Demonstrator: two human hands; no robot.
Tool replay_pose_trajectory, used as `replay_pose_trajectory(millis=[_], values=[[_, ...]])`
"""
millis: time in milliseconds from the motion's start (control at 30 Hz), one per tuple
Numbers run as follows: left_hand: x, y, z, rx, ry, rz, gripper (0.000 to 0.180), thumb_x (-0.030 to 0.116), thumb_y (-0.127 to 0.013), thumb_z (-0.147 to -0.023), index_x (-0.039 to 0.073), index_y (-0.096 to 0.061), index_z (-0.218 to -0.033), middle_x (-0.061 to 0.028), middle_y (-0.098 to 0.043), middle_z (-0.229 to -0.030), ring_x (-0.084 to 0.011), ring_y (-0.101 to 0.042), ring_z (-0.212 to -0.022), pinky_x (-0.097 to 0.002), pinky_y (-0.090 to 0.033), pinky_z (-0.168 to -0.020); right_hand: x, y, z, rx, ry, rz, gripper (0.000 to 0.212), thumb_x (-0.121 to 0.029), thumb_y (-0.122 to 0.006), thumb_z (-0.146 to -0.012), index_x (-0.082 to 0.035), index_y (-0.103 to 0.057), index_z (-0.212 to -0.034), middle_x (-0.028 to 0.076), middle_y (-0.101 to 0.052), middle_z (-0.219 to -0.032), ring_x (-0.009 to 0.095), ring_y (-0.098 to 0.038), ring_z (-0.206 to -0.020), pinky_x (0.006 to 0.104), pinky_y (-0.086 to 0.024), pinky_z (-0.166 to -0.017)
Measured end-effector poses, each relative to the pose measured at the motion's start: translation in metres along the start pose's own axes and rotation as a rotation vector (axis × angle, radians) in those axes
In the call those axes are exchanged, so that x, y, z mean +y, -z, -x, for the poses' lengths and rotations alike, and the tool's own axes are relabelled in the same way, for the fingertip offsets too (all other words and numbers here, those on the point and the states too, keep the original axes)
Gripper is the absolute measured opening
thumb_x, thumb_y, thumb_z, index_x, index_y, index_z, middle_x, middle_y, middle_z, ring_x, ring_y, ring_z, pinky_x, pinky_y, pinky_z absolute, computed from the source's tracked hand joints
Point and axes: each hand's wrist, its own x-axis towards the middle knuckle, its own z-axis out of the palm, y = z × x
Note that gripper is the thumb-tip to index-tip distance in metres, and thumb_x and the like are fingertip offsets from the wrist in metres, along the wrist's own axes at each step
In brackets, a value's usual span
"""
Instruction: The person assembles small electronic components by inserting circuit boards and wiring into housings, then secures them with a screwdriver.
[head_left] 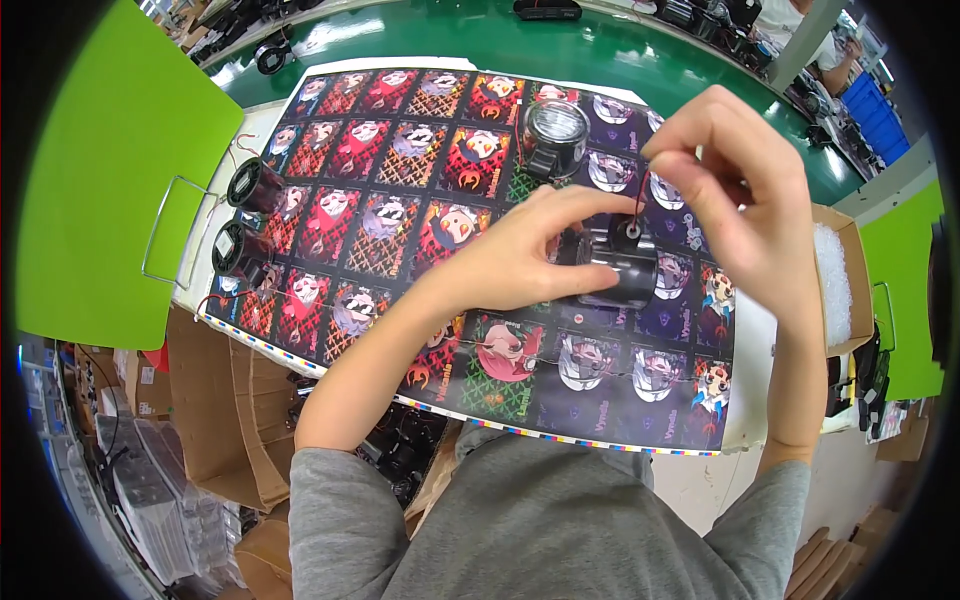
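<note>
A black cylindrical housing (638, 272) lies on its side on the printed sheet, right of the middle. My left hand (530, 250) is wrapped over its left part, thumb along the near side and fingers on the far side. From a small round fitting (632, 231) on the housing, a thin dark red wire (639, 195) rises. Above and to the right, my right hand (745, 190) pinches that wire between thumb and forefinger; its tip is hidden. Just beyond my left hand stands a black lamp (556, 125) with a clear round lens.
The sheet (390, 225) of cartoon card prints covers the work table. Two black cylindrical parts (256, 187) with wires sit at its left edge. An open cardboard box (860, 270) of clear pieces is at right. Beyond runs a green bench (420, 45); a person (835, 60) is far right.
</note>
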Motion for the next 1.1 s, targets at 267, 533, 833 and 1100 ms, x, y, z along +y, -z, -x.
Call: replay_pose_trajectory(millis=[267,533,833,1100], values=[[-0.007,-0.041,-0.012,0.320,-0.220,0.143,0.037,0.008,-0.050,-0.080,0.001,-0.046,-0.116,-0.0135,-0.055,-0.107,-0.0238,-0.056,-0.095,-0.0341,-0.043,-0.082,0.003,-0.011,0.003,0.193,0.078,0.094,0.010,0.008,-0.059,-0.074,0.001,-0.059,-0.080,0.003,-0.053,-0.075,0.006,-0.038,-0.052,0.0192,-0.027,-0.044],[-0.007,-0.041,-0.008,0.416,-0.001,0.187,0.032,0.002,-0.042,-0.085,0.001,-0.051,-0.115,-0.0051,-0.061,-0.092,-0.0070,-0.054,-0.080,-0.0217,-0.044,-0.071,0.006,-0.008,0.017,0.181,-0.442,-0.202,0.025,-0.005,-0.066,-0.076,-0.002,-0.059,-0.100,0.000,-0.055,-0.071,0.004,-0.035,-0.050,0.0191,-0.027,-0.043],[-0.004,-0.041,-0.009,0.569,-0.025,0.063,0.025,0.003,-0.050,-0.082,0.001,-0.055,-0.107,-0.0144,-0.060,-0.096,-0.0250,-0.060,-0.082,-0.0327,-0.047,-0.071,0.002,-0.019,0.040,-0.149,-0.240,-0.109,0.027,0.003,-0.051,-0.078,0.003,-0.059,-0.105,0.017,-0.054,-0.074,0.032,-0.056,-0.067,0.0371,-0.044,-0.060],[-0.014,-0.045,-0.010,0.657,-0.141,0.020,0.022,0.002,-0.052,-0.082,0.001,-0.056,-0.104,-0.0138,-0.062,-0.096,-0.0249,-0.062,-0.084,-0.0315,-0.048,-0.072,0.000,-0.031,0.039,-0.132,-0.094,0.088,0.029,0.005,-0.055,-0.071,0.005,-0.059,-0.099,0.015,-0.056,-0.076,0.032,-0.059,-0.064,0.0378,-0.049,-0.055]])
